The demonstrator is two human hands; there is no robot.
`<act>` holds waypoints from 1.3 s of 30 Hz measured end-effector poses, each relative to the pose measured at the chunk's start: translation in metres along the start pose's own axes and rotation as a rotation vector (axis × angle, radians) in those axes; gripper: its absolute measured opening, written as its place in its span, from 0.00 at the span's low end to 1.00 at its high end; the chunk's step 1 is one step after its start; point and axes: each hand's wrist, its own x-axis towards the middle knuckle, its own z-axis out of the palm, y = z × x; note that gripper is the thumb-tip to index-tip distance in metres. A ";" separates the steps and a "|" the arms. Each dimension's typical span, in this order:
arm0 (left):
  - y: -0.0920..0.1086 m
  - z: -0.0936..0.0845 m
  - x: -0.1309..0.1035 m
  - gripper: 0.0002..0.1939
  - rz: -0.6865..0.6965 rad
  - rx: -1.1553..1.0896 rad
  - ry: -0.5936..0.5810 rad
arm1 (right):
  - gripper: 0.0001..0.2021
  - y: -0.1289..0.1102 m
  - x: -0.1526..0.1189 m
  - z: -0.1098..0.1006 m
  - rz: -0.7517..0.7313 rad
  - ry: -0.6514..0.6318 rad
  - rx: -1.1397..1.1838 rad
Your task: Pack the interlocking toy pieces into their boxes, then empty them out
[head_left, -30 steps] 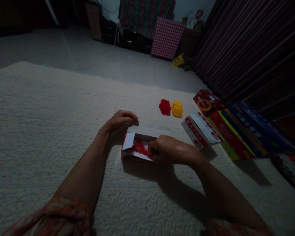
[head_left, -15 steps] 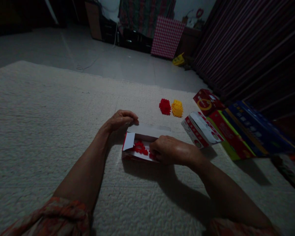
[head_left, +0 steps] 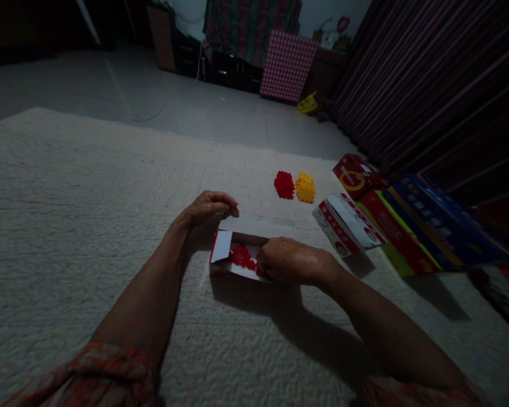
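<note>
A small open carton [head_left: 214, 270], white inside with red on its outer side, lies on the quilted cover. Its long white lid flap [head_left: 263, 223] is folded back and a short end flap [head_left: 223, 245] stands at the left. Inside are red plastic toy pieces [head_left: 241, 256]. My left hand [head_left: 207, 207] has its curled fingers closed at the far left corner of the lid flap. Reaching over the carton's right part, my right hand [head_left: 290, 260] has its fingers closed on a red plastic piece [head_left: 260, 271], mostly hidden by the hand.
Beyond the carton stand a red block pile [head_left: 284, 185] and a yellow block pile [head_left: 305, 187]. To the right are a white-and-red box [head_left: 350, 223], a dark red box [head_left: 358, 175] and a large blue box [head_left: 445, 223]. A curtain [head_left: 411, 85] hangs behind them.
My right hand has shifted very slightly left and down inside the carton, and the red pieces there have moved a little. My left hand stays at the flap.
</note>
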 end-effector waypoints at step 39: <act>0.002 0.005 -0.003 0.06 -0.042 0.008 0.031 | 0.24 0.168 0.128 0.048 0.587 1.087 0.073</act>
